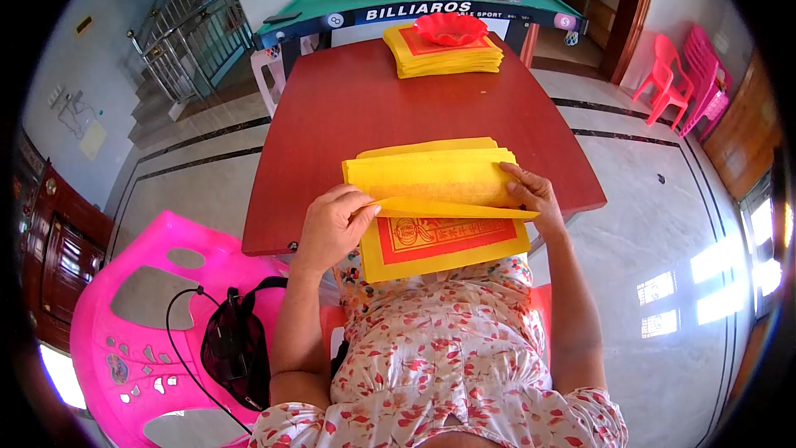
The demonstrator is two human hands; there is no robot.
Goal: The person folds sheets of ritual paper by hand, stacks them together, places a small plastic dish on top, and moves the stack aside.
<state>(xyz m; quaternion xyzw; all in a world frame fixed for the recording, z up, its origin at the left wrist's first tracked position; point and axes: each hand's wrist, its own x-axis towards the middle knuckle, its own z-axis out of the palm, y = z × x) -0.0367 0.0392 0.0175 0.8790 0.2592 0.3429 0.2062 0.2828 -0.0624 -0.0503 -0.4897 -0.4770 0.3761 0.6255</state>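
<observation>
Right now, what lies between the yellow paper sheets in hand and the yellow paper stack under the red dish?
In the head view, bare red tabletop separates the yellow paper sheets from the yellow paper stack, save a pale speck.

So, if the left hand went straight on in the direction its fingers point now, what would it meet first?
The yellow paper, which the left hand already touches. Farther along that line, probably the right hand, though depth is hard to judge from this one view.

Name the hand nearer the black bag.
Left. The left hand is forward and right of the black bag; the right hand is farther right, at the right edge of the yellow paper.
</observation>
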